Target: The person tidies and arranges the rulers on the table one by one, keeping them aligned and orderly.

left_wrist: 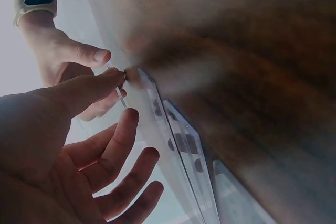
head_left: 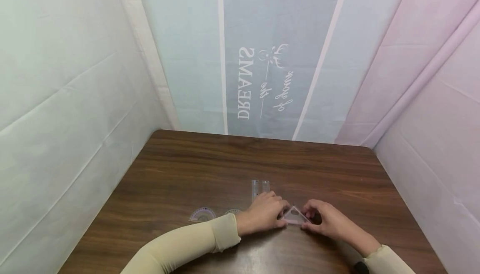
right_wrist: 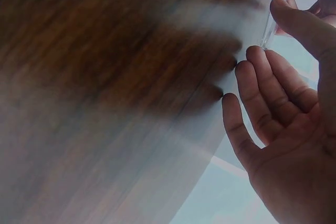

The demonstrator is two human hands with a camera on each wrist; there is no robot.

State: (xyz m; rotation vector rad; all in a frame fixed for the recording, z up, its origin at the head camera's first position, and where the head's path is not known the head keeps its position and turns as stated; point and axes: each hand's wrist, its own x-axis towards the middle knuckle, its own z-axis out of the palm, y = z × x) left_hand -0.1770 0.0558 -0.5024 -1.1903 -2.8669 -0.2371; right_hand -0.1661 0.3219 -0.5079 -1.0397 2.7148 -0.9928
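Note:
A clear triangular set square lies flat on the table between the two hands, its peak pointing away from me. My left hand pinches its left corner between thumb and index finger. At the right corner, my right hand has its thumb and fingertips on the edges. In the right wrist view, the set square shows edge-on between thumb and index finger, the other fingers loosely extended. Just beyond the left hand lies a clear ruler, partly covered by that hand.
Two clear protractors lie left of the hands: one with a purplish scale, another mostly hidden behind the left forearm. The brown wooden table is bounded by pale cloth walls at both sides and a printed cloth behind.

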